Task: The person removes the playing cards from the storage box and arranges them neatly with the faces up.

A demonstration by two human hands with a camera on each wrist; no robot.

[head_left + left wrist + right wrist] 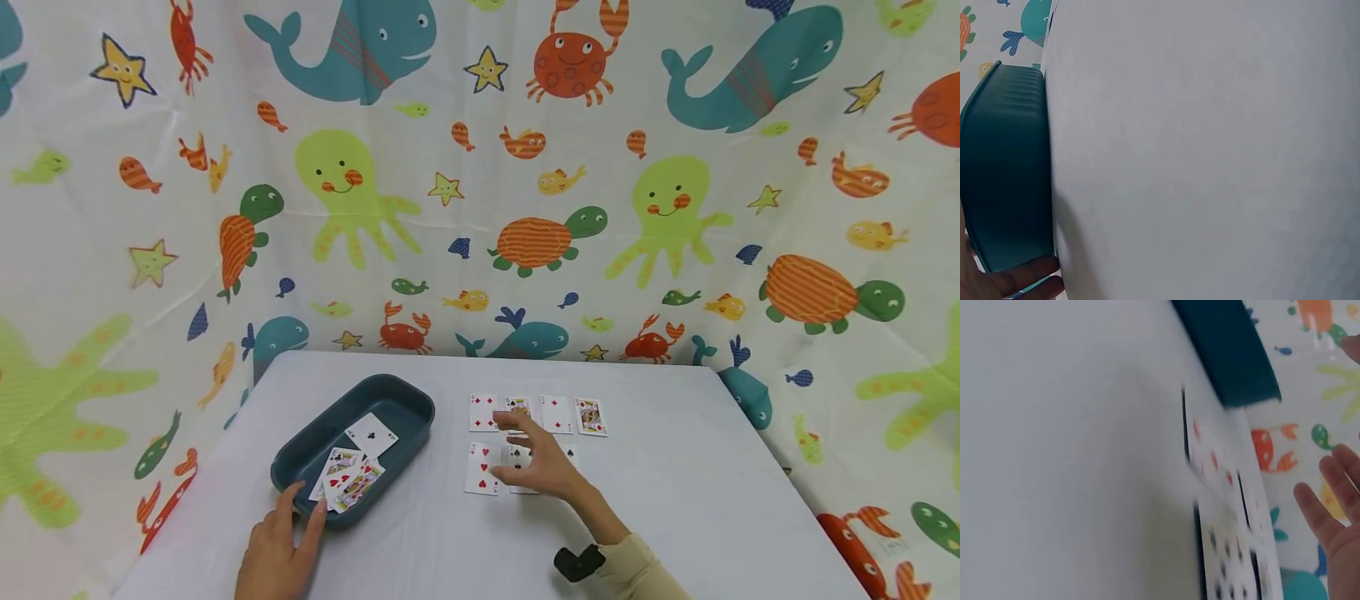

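My left hand (pixel 276 546) holds the near end of a dark teal tray (pixel 300 433), thumb and index finger at its rim. In the left wrist view, fingers (pixel 1029 275) lie against the tray's outer end wall. Several playing cards rest inside the tray, among them a clubs card (pixel 371 434) and a face card (pixel 358 483). My right hand (pixel 542 458) hovers over two rows of face-up cards, fingers spread and holding nothing. Under it, a spades card (pixel 519 456) is partly hidden. To its left lies a hearts card (pixel 482 468).
The far row has a diamonds card (pixel 482 412), a face card (pixel 517 405), another diamonds card (pixel 557 414) and a face card (pixel 591 417) at its right end. A white cloth (pixel 675 483) covers the table. Behind hangs a curtain (pixel 480 192) printed with sea animals.
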